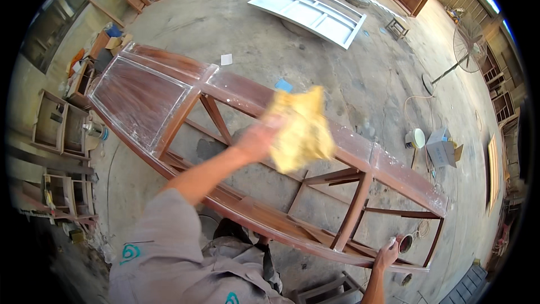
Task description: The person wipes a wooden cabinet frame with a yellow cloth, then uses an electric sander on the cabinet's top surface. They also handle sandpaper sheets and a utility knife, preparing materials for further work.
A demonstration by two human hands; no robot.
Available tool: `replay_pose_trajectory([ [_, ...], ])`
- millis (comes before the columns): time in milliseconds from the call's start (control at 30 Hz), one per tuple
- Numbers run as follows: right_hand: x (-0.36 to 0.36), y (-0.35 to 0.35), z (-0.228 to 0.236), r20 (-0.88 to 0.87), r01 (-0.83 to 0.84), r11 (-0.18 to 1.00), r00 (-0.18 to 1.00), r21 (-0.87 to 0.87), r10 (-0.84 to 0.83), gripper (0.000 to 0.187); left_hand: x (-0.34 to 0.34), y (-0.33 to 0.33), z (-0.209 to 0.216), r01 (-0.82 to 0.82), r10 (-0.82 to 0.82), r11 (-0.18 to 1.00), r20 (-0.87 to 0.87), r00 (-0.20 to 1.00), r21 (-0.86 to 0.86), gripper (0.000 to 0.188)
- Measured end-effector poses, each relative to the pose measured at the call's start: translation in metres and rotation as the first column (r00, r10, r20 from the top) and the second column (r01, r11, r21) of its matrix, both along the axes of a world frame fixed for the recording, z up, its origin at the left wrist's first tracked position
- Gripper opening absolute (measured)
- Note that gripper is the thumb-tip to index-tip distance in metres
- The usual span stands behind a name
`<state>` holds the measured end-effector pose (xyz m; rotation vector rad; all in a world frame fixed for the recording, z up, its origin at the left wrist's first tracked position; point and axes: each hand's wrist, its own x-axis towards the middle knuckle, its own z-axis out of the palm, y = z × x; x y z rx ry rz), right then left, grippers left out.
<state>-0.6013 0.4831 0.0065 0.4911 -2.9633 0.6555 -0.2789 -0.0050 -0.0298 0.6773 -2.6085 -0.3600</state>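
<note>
Holding a yellow cloth (pixel 301 129), my left hand (pixel 256 141) is stretched out over the far long rail of a reddish-brown door frame (pixel 349 146) that lies flat in front of me. My fingers are closed on the cloth's near edge, and the rest of it spreads beyond and to the right of my grip, lying on or just above the rail; I cannot tell whether it presses on the wood. White streaks and dust show on the rail on both sides of the cloth.

My right hand (pixel 387 254) is low and to the right, well apart from the left, its fingers curled over the near rail of the same frame close to its right end. Just beyond that hand, under the frame, stands a small round can (pixel 405 243) on the concrete floor (pixel 360 79).

To the left of my left-hand grip, the frame has a solid wooden panel (pixel 135 98) with pale smears along its edges; directly beneath the grip the frame is open, with only thin crossbars. Far beyond the cloth lies a white door (pixel 309 11), and a standing fan (pixel 469 48) is off to the right.
</note>
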Motion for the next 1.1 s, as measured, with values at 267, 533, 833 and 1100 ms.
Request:
replay_pose_trajectory([
  [267, -0.002, -0.007, -0.006, -0.097, -0.089, 0.996, 0.991, 0.023, 0.091, 0.036, 0.066, -0.075, -0.017, -0.582, 0.574, 0.787, 0.102, 0.812, 0.204, 0.074],
  [533, -0.003, -0.001, -0.012, -0.28, -0.143, 0.985, 0.946, 0.098, 0.165, 0.038, 0.144, -0.143, -0.002, -0.569, 0.606, 0.788, 0.13, 0.785, -0.235, 0.057],
  [833, -0.014, 0.011, -0.021, -0.071, 0.034, 0.998, 0.997, 0.057, -0.03, 0.033, 0.034, -0.027, 0.0, 0.023, -0.02, 0.999, 0.086, 0.996, -0.041, 0.073],
  [1100, -0.019, 0.008, -0.033, -0.012, 0.047, 0.998, 0.999, -0.041, -0.048, 0.026, -0.069, 0.058, -0.01, -0.041, 0.068, 0.992, -0.223, 0.972, 0.122, 0.05],
])
